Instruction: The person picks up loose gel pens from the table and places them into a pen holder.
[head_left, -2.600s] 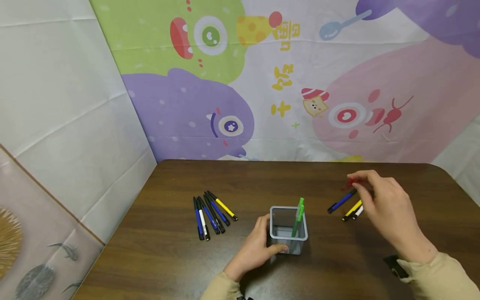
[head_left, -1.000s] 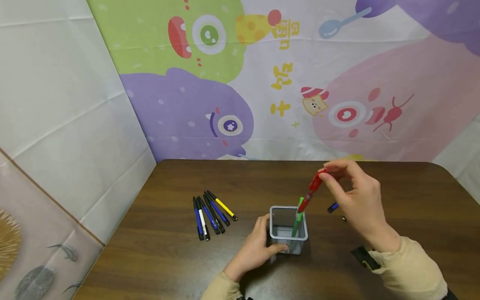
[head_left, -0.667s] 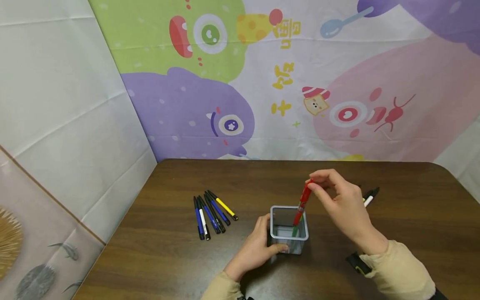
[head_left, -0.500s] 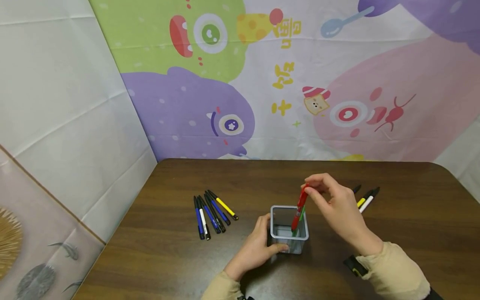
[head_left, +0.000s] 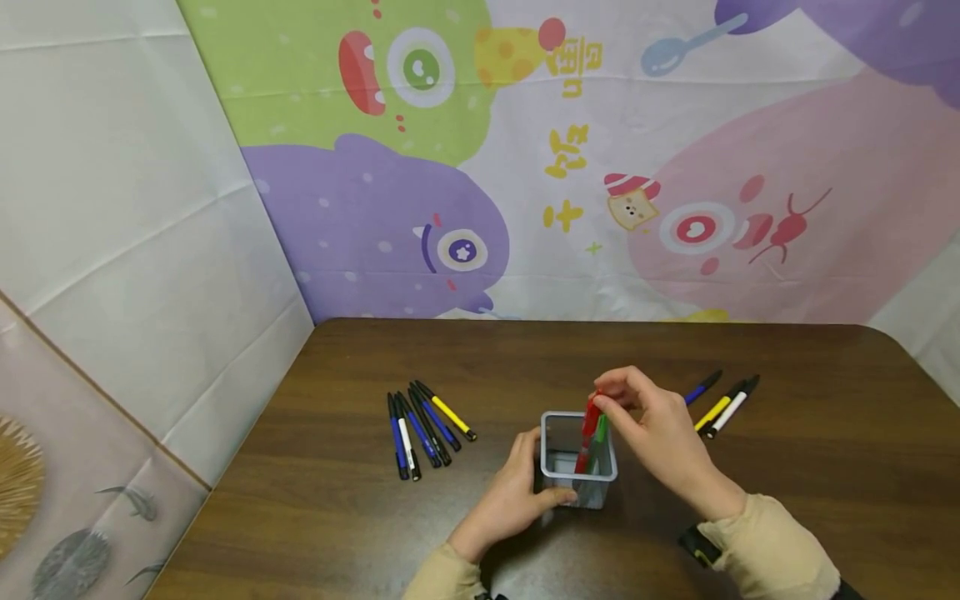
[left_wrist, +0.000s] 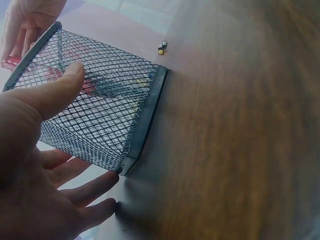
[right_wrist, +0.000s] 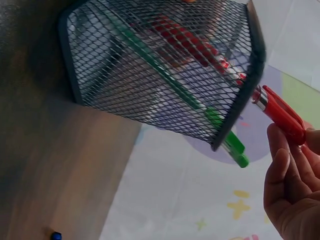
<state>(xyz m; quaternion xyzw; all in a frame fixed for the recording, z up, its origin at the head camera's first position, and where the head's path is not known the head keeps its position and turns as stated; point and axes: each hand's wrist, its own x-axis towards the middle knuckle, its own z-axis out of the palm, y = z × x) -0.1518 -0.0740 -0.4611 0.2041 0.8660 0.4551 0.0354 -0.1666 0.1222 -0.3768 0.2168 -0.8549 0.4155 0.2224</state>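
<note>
Right there, red pen point(head_left: 590, 417) inside holder rim point(head_left: 578, 477).

pens point(head_left: 427, 421) left of holder point(head_left: 578, 459) (others right)

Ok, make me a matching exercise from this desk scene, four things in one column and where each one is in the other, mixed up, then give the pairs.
Things
1. red pen
2. green pen
3. grey wire-mesh pen holder
4. group of five loose pens

Places
A. lying on the brown wooden table, left of the holder
B. steadied by the left hand
C. pinched at its top by the right hand
D. leaning inside the holder, untouched

Pairs: 1-C, 2-D, 3-B, 4-A
</note>
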